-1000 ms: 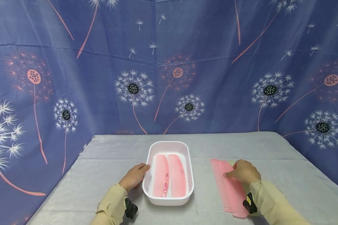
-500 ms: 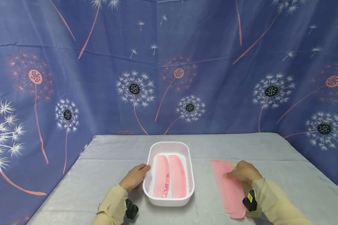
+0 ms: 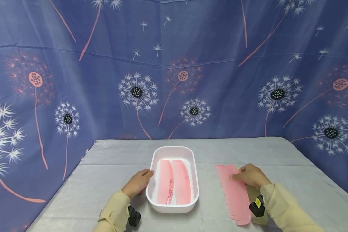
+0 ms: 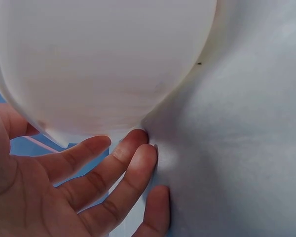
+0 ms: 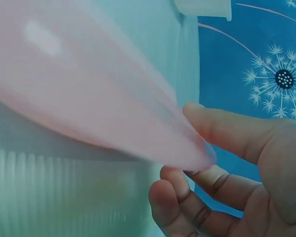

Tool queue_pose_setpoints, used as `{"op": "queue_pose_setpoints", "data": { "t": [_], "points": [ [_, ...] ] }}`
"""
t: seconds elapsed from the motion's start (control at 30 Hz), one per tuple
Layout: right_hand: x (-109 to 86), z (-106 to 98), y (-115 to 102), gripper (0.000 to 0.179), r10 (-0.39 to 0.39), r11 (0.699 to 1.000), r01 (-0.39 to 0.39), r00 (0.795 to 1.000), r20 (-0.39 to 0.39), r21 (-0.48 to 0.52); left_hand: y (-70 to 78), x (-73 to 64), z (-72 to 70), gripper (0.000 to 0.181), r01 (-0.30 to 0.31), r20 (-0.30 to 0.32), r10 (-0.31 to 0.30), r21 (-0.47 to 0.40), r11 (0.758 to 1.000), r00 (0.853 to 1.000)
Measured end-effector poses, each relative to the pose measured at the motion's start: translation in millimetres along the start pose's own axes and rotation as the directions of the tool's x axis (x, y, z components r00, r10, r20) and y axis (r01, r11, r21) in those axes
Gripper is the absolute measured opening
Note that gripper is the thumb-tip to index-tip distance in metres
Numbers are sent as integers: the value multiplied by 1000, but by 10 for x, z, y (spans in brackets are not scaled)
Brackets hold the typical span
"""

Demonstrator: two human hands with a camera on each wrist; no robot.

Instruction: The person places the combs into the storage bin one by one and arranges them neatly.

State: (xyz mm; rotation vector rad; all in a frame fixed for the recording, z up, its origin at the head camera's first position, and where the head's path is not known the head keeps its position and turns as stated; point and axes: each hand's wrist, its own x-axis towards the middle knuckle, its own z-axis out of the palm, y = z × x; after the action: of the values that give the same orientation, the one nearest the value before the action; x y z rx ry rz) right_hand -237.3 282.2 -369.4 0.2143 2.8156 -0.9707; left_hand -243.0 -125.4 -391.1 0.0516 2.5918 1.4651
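Note:
A white plastic tray (image 3: 195, 193) stands mid-table with two pink combs lying side by side in it, the left comb (image 3: 163, 180) printed with a small pattern, the right comb (image 3: 182, 183) plain. At the tray's left side my left hand (image 3: 137, 183) holds the rim, thumb on top and fingers (image 4: 133, 173) along the outer wall. To the right, my right hand (image 3: 250, 176) pinches the edge of a pink comb (image 3: 235, 196) between thumb and fingers. This comb is tilted in the right wrist view. Under it lies a pale green comb (image 3: 259, 219), mostly hidden.
A grey cloth (image 3: 119, 154) covers the table. Behind and at both sides hangs a blue curtain (image 3: 226, 106) with dandelion prints. Each wrist carries a small black camera, the right one (image 3: 257, 205) close beside the pink comb.
The pink comb in my right hand has shifted slightly left and tilted, and more of the pale green comb shows at its right. My left hand and the tray stay nearly in place.

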Motion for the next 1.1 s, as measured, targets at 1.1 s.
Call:
{"op": "queue_pose_setpoints", "data": {
  "t": [1.1],
  "points": [
    [-49, -239, -278, 39, -122, 981, 106, 988, 95, 163, 4, -7, 0, 44, -4, 2, 4, 9, 1000, 1000]
  ]
}}
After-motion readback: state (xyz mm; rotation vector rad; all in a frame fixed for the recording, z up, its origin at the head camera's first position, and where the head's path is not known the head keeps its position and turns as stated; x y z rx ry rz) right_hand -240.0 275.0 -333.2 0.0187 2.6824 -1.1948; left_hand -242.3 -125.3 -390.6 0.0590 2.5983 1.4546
